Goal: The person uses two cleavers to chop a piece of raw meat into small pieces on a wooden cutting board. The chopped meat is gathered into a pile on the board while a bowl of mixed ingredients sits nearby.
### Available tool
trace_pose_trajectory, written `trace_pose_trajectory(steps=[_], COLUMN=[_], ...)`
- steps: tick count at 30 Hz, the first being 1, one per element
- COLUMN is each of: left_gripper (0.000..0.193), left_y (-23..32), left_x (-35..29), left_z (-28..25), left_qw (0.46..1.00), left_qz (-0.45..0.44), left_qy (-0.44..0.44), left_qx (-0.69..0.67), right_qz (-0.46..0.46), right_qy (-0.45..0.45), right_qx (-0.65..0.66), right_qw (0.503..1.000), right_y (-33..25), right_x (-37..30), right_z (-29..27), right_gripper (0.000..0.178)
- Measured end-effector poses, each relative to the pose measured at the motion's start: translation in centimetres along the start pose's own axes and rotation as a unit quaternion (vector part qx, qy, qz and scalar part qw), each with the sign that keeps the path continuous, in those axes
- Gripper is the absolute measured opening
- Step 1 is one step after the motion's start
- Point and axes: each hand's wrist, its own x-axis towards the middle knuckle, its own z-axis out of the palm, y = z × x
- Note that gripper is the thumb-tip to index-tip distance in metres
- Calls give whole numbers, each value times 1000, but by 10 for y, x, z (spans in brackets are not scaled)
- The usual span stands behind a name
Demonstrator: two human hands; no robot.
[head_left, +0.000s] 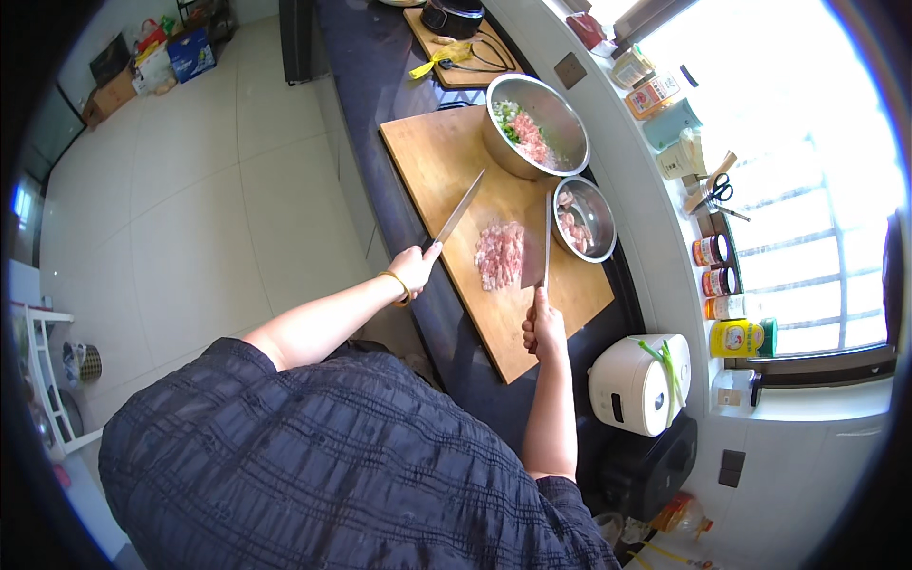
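A patch of chopped raw meat (pixel 500 256) lies on a large wooden cutting board (pixel 423 157). My left hand (pixel 414 268) is closed round the handle of a kitchen knife (pixel 462 208), its blade slanting away over the board's left part. My right hand (pixel 545 328) grips a cleaver (pixel 538 256), whose blade stands at the meat's right side; whether it touches the meat, I cannot tell. At the board's far end is a big steel bowl (pixel 573 125) with minced meat and chopped greens. Beside the cleaver, a smaller steel bowl (pixel 606 220) holds pieces of raw meat.
A white rice cooker (pixel 632 389) with green stalks on its lid stands right of the board. Farther back, a second board (pixel 465 78) carries a dark appliance (pixel 452 17) and a cord. Jars, including a yellow tub (pixel 736 338), line the windowsill. Dark countertop (pixel 356 71) borders the board.
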Motion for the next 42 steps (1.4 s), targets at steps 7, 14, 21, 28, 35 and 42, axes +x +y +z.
trace_pose_trajectory(steps=[7,14,21,28,35,42], left_gripper=[57,61,55,54,55,55], left_y=[-1,-5,0,3,8,9], left_x=[8,8,6,3,-1,-3], left_z=[3,7,2,0,0,4], left_qw=[1000,999,1000,1000,1000,1000], left_qz=[11,28,-5,-6,-7,-8], left_qy=[10,30,2,3,7,-1], left_qx=[-4,0,15,7,2,-3], right_qz=[22,1,-37,-28,3,28], right_qy=[44,68,28,1,39,84], right_qx=[-69,-76,-14,-34,-40,-91], right_qw=[996,995,999,999,998,992], right_y=[8,29,7,-2,3,29], right_x=[4,14,-4,-4,3,16], right_z=[16,23,10,6,12,-4], right_gripper=[51,51,50,50,51,50])
